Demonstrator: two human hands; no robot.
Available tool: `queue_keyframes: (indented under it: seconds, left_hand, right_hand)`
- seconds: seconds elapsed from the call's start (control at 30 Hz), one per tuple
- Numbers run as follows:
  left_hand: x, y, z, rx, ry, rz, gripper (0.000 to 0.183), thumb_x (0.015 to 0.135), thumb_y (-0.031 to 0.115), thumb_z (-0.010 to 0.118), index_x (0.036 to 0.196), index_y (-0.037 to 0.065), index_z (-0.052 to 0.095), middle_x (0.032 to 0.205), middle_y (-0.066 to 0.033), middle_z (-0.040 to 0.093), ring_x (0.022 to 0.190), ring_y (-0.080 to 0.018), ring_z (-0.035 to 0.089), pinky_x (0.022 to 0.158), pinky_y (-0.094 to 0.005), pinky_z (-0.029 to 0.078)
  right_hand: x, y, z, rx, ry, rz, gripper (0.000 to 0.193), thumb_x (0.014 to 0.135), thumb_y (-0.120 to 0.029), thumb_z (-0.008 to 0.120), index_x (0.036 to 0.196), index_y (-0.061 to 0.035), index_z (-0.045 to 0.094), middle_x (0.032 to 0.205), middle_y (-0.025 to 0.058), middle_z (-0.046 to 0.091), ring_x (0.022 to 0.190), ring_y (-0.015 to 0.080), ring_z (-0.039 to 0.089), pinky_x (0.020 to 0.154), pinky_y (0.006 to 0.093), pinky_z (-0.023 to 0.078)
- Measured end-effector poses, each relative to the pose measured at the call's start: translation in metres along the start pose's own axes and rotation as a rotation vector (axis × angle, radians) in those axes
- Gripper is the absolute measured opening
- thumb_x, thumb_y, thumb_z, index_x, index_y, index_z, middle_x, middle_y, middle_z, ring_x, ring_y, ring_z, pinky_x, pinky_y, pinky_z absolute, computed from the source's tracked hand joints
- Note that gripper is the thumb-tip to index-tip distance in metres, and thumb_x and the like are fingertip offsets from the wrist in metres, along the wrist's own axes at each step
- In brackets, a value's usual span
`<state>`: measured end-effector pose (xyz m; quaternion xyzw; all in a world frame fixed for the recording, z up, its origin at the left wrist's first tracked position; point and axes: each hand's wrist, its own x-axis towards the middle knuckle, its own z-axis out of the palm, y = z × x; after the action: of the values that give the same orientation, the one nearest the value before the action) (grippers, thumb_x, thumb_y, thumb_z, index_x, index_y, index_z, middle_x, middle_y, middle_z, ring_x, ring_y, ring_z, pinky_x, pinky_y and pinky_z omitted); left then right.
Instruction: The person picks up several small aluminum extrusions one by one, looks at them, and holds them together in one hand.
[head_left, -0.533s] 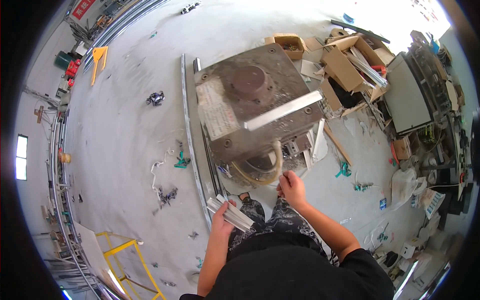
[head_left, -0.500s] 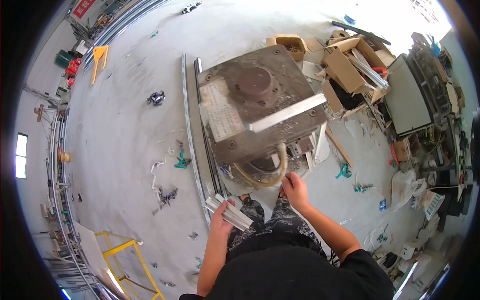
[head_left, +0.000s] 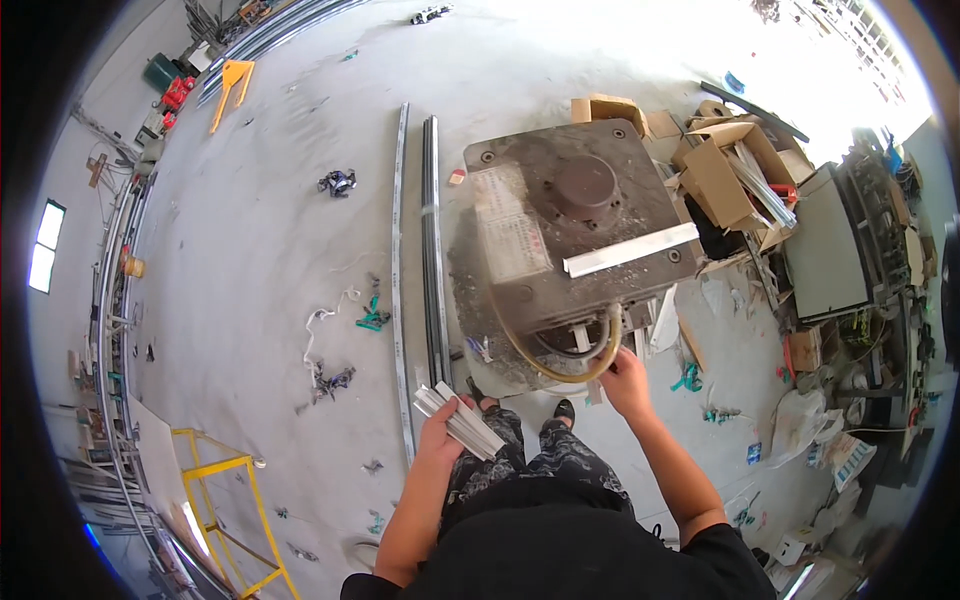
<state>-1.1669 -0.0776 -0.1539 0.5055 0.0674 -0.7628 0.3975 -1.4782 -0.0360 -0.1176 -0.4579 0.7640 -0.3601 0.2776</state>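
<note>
My left hand (head_left: 440,428) is closed round a bundle of short, pale metal profile pieces (head_left: 468,428), held slanting in front of my thighs. The brown-grey machine (head_left: 550,290) stands before me, with a round cap on its top plate. A loose silvery profile strip (head_left: 630,249) lies across that plate. My right hand (head_left: 627,388) is at the machine's near side, beside a yellowish hose (head_left: 560,376) looping down. Its fingers are curled together and partly hidden; what they hold, if anything, I cannot make out. A small pale strip shows just by the fingertips.
Long metal bars (head_left: 432,250) lie on the floor left of the machine. Open cardboard boxes (head_left: 720,185) with offcuts stand to the right. A yellow metal frame (head_left: 215,468) is at the lower left. Straps and scraps (head_left: 373,316) litter the floor.
My right hand has moved forward to the machine's near side, beside the hose. My left hand keeps the bundle of profiles at about the same place. The view has shifted.
</note>
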Motion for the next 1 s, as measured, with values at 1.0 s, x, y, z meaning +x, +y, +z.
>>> queue_keyframes:
  seconds: [1.0]
  left_hand:
    - [-0.021,-0.049,-0.02,-0.017,0.114,-0.138,0.023,0.082,0.003,0.058,0.103,0.001,0.049,0.092,-0.0112,0.057,0.089,-0.0267,0.058,0.08,-0.0396,0.049]
  right_hand:
    - [-0.06,0.013,-0.031,0.932,-0.597,0.605,0.02,0.081,-0.008,0.053,0.098,0.0021,0.056,0.09,0.0116,0.062,0.078,0.0139,0.06,0.065,0.0249,0.049]
